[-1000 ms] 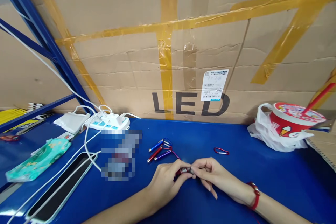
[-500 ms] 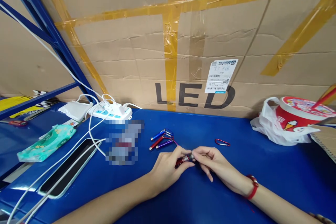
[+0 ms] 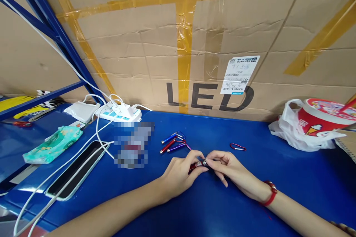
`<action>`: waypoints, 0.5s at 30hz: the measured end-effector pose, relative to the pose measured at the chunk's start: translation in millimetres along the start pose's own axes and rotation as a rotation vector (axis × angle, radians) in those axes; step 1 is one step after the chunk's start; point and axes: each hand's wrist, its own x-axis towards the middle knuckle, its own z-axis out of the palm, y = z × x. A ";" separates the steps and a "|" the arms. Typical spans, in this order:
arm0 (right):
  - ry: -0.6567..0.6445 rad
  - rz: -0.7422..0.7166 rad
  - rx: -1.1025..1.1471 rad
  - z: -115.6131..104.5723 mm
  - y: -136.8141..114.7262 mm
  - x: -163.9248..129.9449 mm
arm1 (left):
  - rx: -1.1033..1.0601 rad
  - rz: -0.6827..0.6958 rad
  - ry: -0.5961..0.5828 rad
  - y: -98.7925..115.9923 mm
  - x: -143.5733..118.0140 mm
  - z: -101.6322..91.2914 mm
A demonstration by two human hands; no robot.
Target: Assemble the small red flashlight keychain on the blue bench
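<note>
I read "LED" in big black letters on cardboard box (image 3: 194, 44); white shipping label (image 3: 239, 74) w/ barcodes was prob. too small to read.

Both forearms come in from the bottom edge & converge mid-frame, low over the surface. Left hand (image 3: 180, 174): palm down, fingers curled, thumb & index pinched at the tip, pointing right. Right hand (image 3: 230, 168): wrist bent inward w/ a red band round it, thumb & index pinched toward the left hand's tips, other fingers loosely curled, one hanging down. Fingertips of the 2 hands nearly meet; both arms bare.
</note>
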 end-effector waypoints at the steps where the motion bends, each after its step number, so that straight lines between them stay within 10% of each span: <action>1: -0.006 -0.003 0.003 0.0 0.0 0.1 | 0.000 -0.001 -0.011 -0.1 -0.3 -0.1; 15: -0.063 -0.048 0.038 -1.8 5.7 1.3 | -0.011 -0.073 0.045 -3.7 -0.7 2.6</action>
